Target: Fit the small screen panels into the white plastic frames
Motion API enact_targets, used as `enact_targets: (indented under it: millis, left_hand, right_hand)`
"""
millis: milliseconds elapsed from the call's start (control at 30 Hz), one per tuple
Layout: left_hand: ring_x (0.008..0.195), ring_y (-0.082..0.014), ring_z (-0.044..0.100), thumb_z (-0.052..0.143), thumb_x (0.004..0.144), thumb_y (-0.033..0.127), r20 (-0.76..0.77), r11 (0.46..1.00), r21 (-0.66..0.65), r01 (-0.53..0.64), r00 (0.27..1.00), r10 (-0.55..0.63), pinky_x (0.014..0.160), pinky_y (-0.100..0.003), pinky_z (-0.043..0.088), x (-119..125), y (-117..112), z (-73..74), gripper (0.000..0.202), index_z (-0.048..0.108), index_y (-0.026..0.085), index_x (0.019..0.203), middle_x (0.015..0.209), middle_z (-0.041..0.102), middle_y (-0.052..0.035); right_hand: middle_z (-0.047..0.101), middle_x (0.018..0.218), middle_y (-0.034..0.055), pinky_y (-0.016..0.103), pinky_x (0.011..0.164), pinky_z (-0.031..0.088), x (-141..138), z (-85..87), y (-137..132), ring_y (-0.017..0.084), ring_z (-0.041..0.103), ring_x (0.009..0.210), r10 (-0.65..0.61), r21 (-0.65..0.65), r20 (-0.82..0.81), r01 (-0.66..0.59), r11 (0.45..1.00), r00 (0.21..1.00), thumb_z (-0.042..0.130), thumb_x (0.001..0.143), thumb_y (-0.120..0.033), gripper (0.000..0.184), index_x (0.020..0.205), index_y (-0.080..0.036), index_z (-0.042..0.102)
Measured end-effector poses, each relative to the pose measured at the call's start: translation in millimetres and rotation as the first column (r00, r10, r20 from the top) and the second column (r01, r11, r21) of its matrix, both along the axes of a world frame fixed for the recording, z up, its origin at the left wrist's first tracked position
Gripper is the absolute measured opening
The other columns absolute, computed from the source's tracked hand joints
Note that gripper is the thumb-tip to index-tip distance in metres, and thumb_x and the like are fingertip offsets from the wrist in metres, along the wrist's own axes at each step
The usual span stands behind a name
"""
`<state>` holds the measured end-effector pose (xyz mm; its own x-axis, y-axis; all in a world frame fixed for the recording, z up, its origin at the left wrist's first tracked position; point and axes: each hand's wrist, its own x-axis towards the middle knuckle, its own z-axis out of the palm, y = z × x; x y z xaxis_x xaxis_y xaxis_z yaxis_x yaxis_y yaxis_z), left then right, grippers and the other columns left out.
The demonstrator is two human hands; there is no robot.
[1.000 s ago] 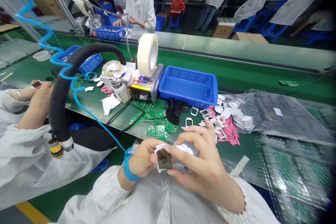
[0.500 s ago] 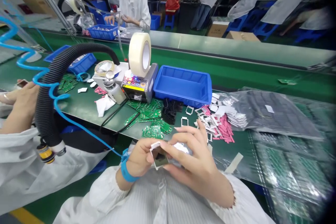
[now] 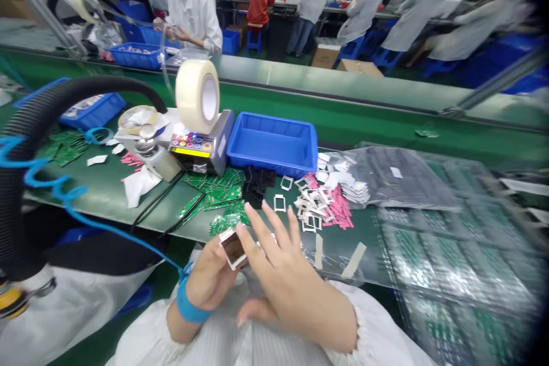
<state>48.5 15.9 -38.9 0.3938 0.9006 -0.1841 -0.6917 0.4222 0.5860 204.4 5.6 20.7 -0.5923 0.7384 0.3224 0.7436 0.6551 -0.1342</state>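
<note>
My left hand, with a blue wrist strap above it, grips a small display screen in a white frame. The dark face of the screen is turned up. Over its right edge reaches my right hand, fingers spread and thumb apart; whether the index fingertip touches the frame I cannot tell. Beyond the hands lie green circuit boards, black parts, and a pile of empty white frames mixed with pink strips.
A blue bin stands behind the boards, beside a tape roll on a small machine. Bagged sheets and trays of boards cover the right side. A black hose arches at left. Co-workers are seated opposite.
My right hand has let go of the framed screen and its fingers have spread. The left hand keeps its hold on it. The whole view has shifted to the right.
</note>
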Motion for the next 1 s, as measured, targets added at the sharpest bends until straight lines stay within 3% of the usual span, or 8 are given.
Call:
enact_targets:
  millis: [133,233,333,500,667,800,867,1000]
  left_hand:
    - [0.085,-0.0181,0.067,0.07,0.069,0.043,0.108,0.992,-0.078,0.095,0.99,-0.087,0.089,-0.037,0.049,-4,-1,-16.2,0.037,0.069,0.023,0.1,0.091,0.075,-0.0025]
    - [0.088,-0.0173,0.066,0.072,0.068,0.04,0.123,0.987,-0.092,0.13,0.985,-0.118,0.091,-0.037,0.047,-5,-2,-20.9,0.038,0.068,0.024,0.101,0.094,0.075,-0.0027]
    - [0.087,-0.0159,0.065,0.072,0.068,0.042,0.117,0.981,-0.11,0.158,0.982,-0.145,0.091,-0.035,0.047,-5,-5,-21.1,0.037,0.068,0.025,0.101,0.093,0.075,-0.0025]
    - [0.088,-0.0166,0.066,0.071,0.068,0.043,0.074,0.987,-0.096,0.132,0.989,-0.125,0.09,-0.035,0.047,-7,-5,-21.6,0.036,0.068,0.026,0.1,0.093,0.075,-0.0019]
    - [0.097,-0.0207,0.064,0.072,0.066,0.046,0.007,0.998,0.008,0.055,0.998,-0.055,0.095,-0.039,0.044,-11,6,-12.0,0.038,0.07,0.025,0.098,0.099,0.073,-0.0041]
    - [0.118,-0.0309,0.051,0.073,0.062,0.051,-0.054,0.992,0.103,0.073,0.996,-0.068,0.101,-0.048,0.038,-6,11,3.7,0.043,0.072,0.023,0.094,0.127,0.06,-0.0095]
    - [0.123,-0.0342,0.047,0.074,0.059,0.052,-0.065,0.986,0.126,0.108,0.993,-0.101,0.101,-0.05,0.037,-1,10,10.8,0.042,0.073,0.023,0.09,0.132,0.055,-0.0105]
    - [0.107,-0.0311,0.057,0.074,0.059,0.051,-0.053,0.968,0.194,0.159,0.987,-0.151,0.093,-0.046,0.042,3,6,17.9,0.038,0.075,0.023,0.085,0.125,0.059,-0.0111]
  right_hand:
    - [0.051,0.134,0.0142,0.054,0.098,0.036,62,-11.1,28,0.029,0.047,0.121,-0.307,-0.186,-0.137,0.28,0.942,0.942,0.032,0.091,-0.057,0.063,0.14,-0.017,0.033]
    - [0.063,0.117,0.009,0.038,0.091,0.046,125,-26.6,70,0.021,0.059,0.104,-0.704,-0.297,-0.062,0.66,0.69,0.707,0.037,0.095,-0.032,0.034,0.118,-0.019,0.058]
    - [0.067,0.101,0.0087,0.038,0.084,0.048,165,-50.7,111,0.019,0.063,0.089,-0.779,-0.325,0.037,0.745,0.582,0.625,0.051,0.09,-0.029,0.022,0.102,-0.014,0.063]
    - [0.063,0.103,0.0051,0.04,0.085,0.049,175,-75.9,143,0.018,0.06,0.094,-0.797,-0.328,0.106,0.777,0.537,0.595,0.057,0.088,-0.035,0.023,0.099,-0.014,0.061]
    - [0.069,0.093,0.0122,0.044,0.085,0.046,157,-49.1,120,0.027,0.062,0.096,-0.816,-0.31,-0.083,0.763,0.567,0.573,0.055,0.085,-0.03,0.023,0.088,-0.012,0.069]
    - [0.071,0.087,0.0019,0.032,0.076,0.052,105,-14.9,72,0.02,0.066,0.085,-0.695,-0.424,-0.314,0.559,0.712,0.647,0.049,0.087,-0.04,0.028,0.097,-0.023,0.069]
    - [0.07,0.077,0.0009,0.029,0.063,0.054,69,-4.9,48,0.017,0.066,0.068,-0.572,-0.612,-0.563,0.166,0.774,0.596,0.06,0.08,-0.037,0.025,0.101,-0.025,0.068]
    - [0.063,0.062,-0.0034,0.023,0.049,0.051,12,-5.5,24,0.012,0.062,0.051,-0.577,-0.696,-0.717,-0.346,0.629,0.392,0.067,0.074,-0.027,0.034,0.108,-0.023,0.062]
